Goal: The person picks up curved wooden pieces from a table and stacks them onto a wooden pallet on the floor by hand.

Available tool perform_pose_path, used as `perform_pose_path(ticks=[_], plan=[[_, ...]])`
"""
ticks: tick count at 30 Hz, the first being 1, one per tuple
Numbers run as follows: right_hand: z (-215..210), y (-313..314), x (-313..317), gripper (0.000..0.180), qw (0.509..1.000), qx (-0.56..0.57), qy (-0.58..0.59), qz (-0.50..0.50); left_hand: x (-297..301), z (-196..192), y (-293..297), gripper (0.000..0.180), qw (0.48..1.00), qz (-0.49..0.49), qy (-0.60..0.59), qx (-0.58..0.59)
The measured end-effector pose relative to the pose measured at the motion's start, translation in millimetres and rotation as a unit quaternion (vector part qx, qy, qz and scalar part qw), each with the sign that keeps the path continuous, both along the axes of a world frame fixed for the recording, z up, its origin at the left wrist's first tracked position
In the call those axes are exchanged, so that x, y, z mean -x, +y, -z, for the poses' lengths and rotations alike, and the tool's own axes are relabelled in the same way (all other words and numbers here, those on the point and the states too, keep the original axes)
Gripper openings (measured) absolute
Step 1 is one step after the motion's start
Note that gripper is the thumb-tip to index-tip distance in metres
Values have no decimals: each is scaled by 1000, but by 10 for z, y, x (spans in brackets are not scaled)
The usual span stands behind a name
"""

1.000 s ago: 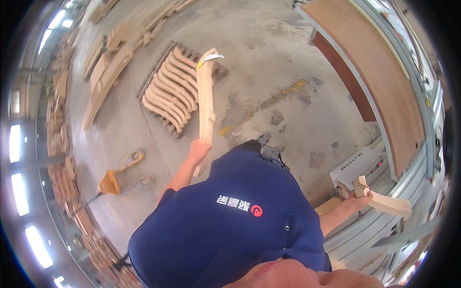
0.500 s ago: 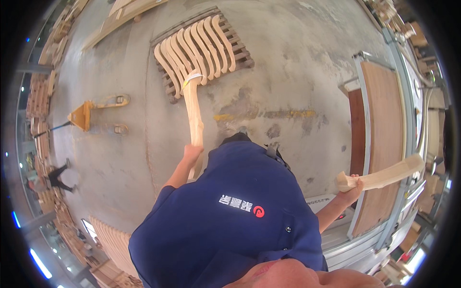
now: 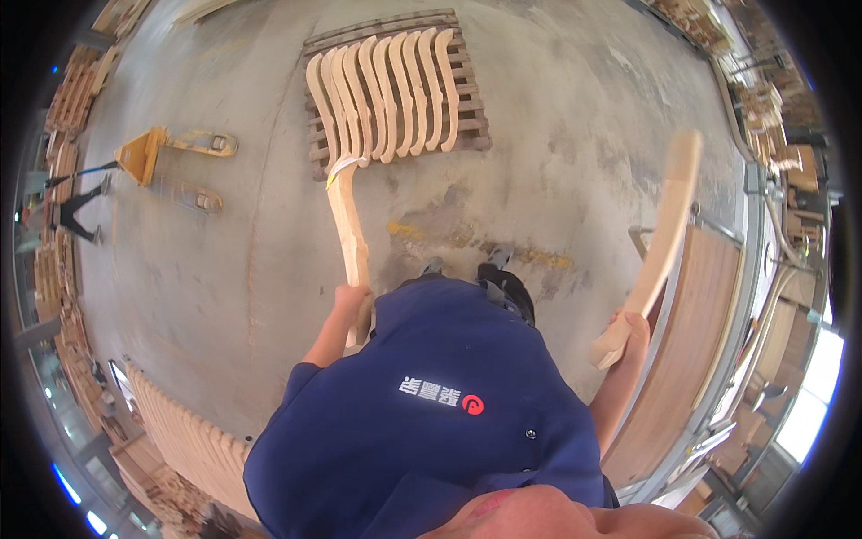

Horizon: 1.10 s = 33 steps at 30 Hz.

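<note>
My left hand (image 3: 353, 298) is closed round the lower part of a curved wooden furniture leg (image 3: 346, 225). The leg points away from me, and a pale strip with yellow on it shows at its far end. My right hand (image 3: 634, 331) grips a second curved wooden leg (image 3: 663, 242) near its squared end, with the other end raised away from me. Ahead, a row of several similar curved wooden legs (image 3: 386, 94) lies side by side on a slatted wooden pallet (image 3: 471, 117). The tip of the left leg overlaps the pallet's near left corner in view; whether they touch I cannot tell.
A yellow pallet jack (image 3: 144, 157) stands on the concrete floor at the left, with a person's legs (image 3: 76, 214) beyond it. To the right is a machine with a wooden panel (image 3: 691, 332). Stacked curved wooden pieces (image 3: 184, 427) stand behind at lower left.
The right leg has swung from pointing rightward to pointing ahead. The pallet now lies more squarely in front as my view has turned. Both hands keep their hold.
</note>
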State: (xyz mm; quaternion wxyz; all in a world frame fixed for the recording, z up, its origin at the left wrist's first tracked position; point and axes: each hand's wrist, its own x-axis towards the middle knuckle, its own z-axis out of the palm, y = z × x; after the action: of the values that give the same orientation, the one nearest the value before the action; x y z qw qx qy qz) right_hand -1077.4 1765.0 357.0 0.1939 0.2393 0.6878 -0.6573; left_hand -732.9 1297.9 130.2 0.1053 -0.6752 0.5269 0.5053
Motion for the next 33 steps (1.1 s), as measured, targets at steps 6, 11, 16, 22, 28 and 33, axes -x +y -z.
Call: perform_pose_path(ticks=[6,11,16,22,28,33], plan=[[534,-549,1436,30,973,35,-153,-171,587,-146,239,47,993,-116,11,-18],[998,-800,2483,25,923,-2,-197,-330,1198,-452,615,42,971,-235,17,-26],[1088,-1320,3152,25,868,-59,-245,-429,1395,-340,918,30,968,-250,10,6],[1183,-2103,3969,24,816,-112,-241,-514,1928,-114,848,27,956,-292,20,0],[814,-3029,4485,24,747,-207,-209,-597,2572,461,385,31,945,-328,-4,2],[634,-3928,4841,27,717,-268,-178,-618,3059,712,-79,36,920,-391,3,-4]])
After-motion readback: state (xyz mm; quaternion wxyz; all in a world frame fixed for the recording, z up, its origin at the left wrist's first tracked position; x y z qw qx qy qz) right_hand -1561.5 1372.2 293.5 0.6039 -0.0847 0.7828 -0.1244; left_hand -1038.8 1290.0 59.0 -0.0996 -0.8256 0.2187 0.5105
